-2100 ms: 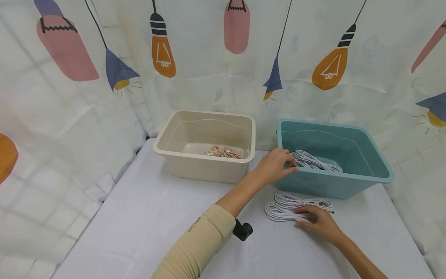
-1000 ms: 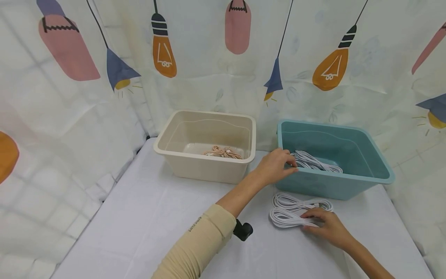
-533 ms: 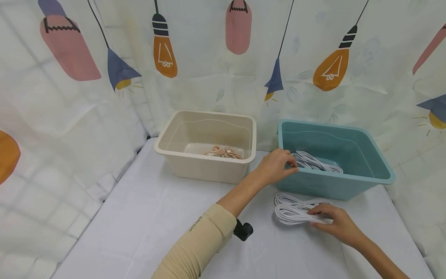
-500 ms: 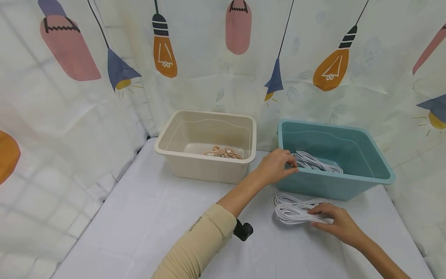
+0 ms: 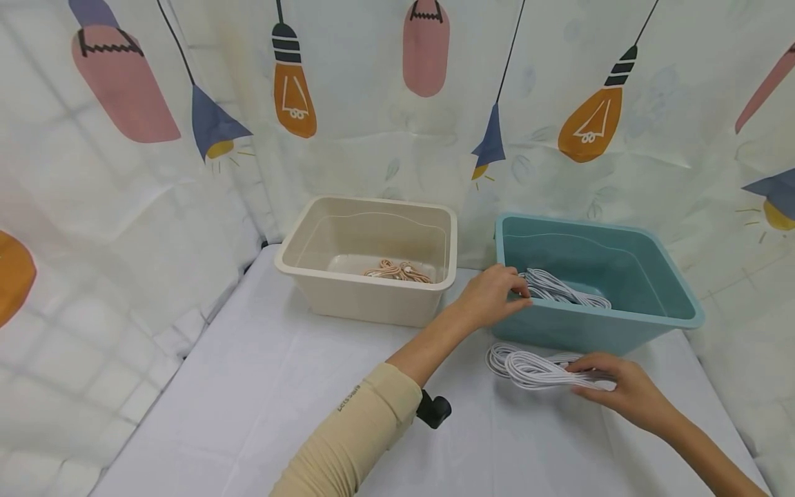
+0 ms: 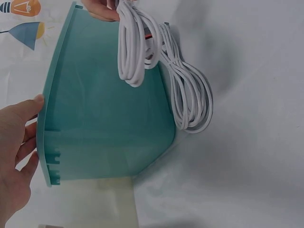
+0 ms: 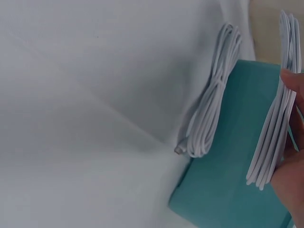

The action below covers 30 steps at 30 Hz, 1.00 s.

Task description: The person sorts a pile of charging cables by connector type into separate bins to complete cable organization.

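My left hand point(image 5: 493, 298) grips the near left rim of a teal plastic bin point(image 5: 577, 330); the left wrist view shows the thumb and fingers on either side of that rim. Inside the bin lie bundled white cables point(image 5: 565, 290). My right hand point(image 5: 627, 386) pinches a looped white cable bundle point(image 5: 537, 373) by its right end, lifted off the table in front of the bin. Under and behind it, a second white cable bundle point(image 6: 190, 95) lies on the table against the bin's base. Its metal plug point(image 7: 179, 150) shows in the right wrist view.
A beige bin point(image 5: 373, 300) stands left of the teal one, with a small bundle of peach-coloured cable point(image 5: 397, 271) inside. A white cloth covers the table point(image 5: 248, 414). A patterned curtain point(image 5: 360, 159) hangs close behind both bins.
My right hand has drawn the nearer cable bundle to the right, away from the other bundle, and raised it off the table. The left hand has stayed on the teal bin's rim.
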Each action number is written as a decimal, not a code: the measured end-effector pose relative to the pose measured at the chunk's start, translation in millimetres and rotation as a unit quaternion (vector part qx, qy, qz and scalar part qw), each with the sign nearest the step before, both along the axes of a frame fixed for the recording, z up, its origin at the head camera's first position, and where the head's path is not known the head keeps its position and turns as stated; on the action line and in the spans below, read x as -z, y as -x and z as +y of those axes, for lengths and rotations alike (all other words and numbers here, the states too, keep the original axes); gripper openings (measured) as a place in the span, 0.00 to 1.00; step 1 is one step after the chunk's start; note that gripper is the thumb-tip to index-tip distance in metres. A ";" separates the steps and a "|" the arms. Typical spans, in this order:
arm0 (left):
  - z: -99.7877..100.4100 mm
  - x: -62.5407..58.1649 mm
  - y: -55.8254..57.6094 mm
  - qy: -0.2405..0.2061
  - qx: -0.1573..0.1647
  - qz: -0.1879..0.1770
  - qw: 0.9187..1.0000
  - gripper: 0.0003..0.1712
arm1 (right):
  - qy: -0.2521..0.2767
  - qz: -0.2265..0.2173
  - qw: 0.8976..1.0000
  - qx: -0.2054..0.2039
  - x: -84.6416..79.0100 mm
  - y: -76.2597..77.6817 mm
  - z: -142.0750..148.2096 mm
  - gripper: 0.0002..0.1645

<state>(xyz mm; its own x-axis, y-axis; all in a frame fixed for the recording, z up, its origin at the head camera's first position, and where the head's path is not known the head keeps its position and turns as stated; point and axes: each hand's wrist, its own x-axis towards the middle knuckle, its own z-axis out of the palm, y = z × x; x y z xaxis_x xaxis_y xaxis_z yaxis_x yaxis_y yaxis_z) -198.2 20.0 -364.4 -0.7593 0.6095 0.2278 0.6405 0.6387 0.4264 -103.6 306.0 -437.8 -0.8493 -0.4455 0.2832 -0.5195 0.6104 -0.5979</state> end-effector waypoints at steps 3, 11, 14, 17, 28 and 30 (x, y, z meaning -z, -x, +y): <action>0.6 -0.1 0.1 -0.001 0.001 -0.001 1.000 0.09 | 0.002 0.006 1.000 -0.005 -4.6 0.6 3.8 0.22; -0.5 0.6 0.1 -0.009 0.004 0.004 1.000 0.08 | 0.003 0.052 0.999 -0.017 -20.1 4.1 12.0 0.26; -0.1 0.4 0.4 -0.010 0.004 0.002 1.000 0.09 | -0.002 0.060 0.998 -0.019 -26.2 6.5 15.8 0.27; 0.2 0.9 1.0 -0.009 0.003 0.000 1.000 0.09 | -0.012 0.065 0.998 -0.016 -32.7 9.4 19.3 0.27; 0.5 -0.4 0.5 0.001 0.000 -0.003 1.000 0.10 | -0.022 0.070 0.997 -0.015 -59.0 19.9 27.9 0.27; 0.5 -1.2 -0.3 0.002 -0.001 -0.003 1.000 0.10 | -0.027 0.065 0.997 -0.013 -64.5 22.0 29.9 0.27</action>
<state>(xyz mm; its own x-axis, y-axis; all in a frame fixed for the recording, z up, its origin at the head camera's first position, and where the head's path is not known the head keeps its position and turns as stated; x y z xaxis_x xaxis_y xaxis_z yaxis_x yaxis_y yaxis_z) -197.9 20.4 -363.2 -0.7615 0.6095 0.2207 0.6371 0.6411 0.4278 -125.6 335.9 -373.3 -0.7952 -0.4841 0.3650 -0.6062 0.6250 -0.4919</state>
